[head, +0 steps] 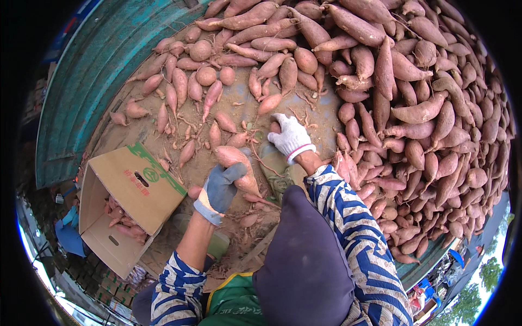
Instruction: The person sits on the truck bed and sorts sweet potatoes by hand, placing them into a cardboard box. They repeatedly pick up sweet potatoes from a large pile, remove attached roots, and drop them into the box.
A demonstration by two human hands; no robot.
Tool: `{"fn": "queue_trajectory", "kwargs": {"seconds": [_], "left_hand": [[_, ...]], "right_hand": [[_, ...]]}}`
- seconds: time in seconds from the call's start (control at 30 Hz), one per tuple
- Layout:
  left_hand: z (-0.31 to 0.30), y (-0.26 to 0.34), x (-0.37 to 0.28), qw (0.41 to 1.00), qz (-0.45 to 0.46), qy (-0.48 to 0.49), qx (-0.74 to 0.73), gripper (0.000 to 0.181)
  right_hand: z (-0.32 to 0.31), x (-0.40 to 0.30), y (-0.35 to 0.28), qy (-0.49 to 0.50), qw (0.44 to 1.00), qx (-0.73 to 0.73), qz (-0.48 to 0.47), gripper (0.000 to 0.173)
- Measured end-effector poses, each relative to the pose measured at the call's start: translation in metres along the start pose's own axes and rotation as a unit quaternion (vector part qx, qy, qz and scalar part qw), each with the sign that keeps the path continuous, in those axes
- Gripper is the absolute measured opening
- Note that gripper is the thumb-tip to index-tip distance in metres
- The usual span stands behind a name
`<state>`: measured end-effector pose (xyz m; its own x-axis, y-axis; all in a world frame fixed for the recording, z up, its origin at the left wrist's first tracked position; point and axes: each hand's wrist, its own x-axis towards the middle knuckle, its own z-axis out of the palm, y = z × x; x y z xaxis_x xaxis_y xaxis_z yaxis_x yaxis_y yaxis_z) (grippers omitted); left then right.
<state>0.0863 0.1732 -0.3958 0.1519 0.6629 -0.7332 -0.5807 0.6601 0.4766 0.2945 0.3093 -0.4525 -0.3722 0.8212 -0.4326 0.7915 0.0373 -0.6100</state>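
Note:
My left hand (222, 189), in a grey-blue coated glove, grips a large pinkish sweet potato (244, 179), with the thumb laid across it. To its upper right, my right hand (293, 136) wears a white knitted glove with a pink-edged cuff. Its fingers curl around a small sweet potato (275, 127), mostly covered by the glove. Small loose sweet potatoes (215, 134) and thin roots lie on the soil-covered floor (151, 112) beyond my left hand. Just below my right hand is a green shoe (274, 167).
A cardboard box (134, 179) with sweet potatoes (124, 220) inside stands at the left, bearing printed writing. A large heap of sweet potatoes (416, 122) rises along the right and far side. A teal metal side wall (94, 69) curves around the left. Beyond it, a person (69, 232) in blue is partly visible.

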Motion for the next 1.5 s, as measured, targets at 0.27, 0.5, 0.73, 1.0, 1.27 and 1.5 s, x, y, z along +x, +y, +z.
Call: {"fn": "queue_trajectory", "kwargs": {"seconds": [0.27,0.5,0.73,1.0,1.27,1.5], "left_hand": [[-0.025,0.024,-0.060,0.966,0.120,-0.055,-0.220,0.080],[-0.145,0.157,-0.244,0.896,0.317,0.305,0.054,0.068],[-0.112,0.115,-0.237,0.720,0.320,0.393,0.474,0.056],[0.043,0.050,-0.115,0.906,0.131,0.119,0.384,0.050],[0.078,0.025,-0.015,0.989,0.049,-0.069,0.118,0.085],[0.045,0.030,-0.049,0.997,0.068,-0.021,0.039,0.092]], "right_hand": [[-0.058,-0.076,-0.042,-0.148,0.849,0.499,-0.090,0.058],[-0.086,-0.199,0.126,0.306,0.825,0.394,0.265,0.042],[-0.049,-0.258,0.158,0.277,0.945,0.042,0.168,0.054],[-0.024,-0.147,0.097,0.115,0.971,-0.155,0.143,0.053],[-0.064,-0.128,-0.045,0.068,0.979,0.191,-0.007,0.091],[-0.082,-0.141,0.035,0.099,0.898,0.429,0.020,0.042]]}}
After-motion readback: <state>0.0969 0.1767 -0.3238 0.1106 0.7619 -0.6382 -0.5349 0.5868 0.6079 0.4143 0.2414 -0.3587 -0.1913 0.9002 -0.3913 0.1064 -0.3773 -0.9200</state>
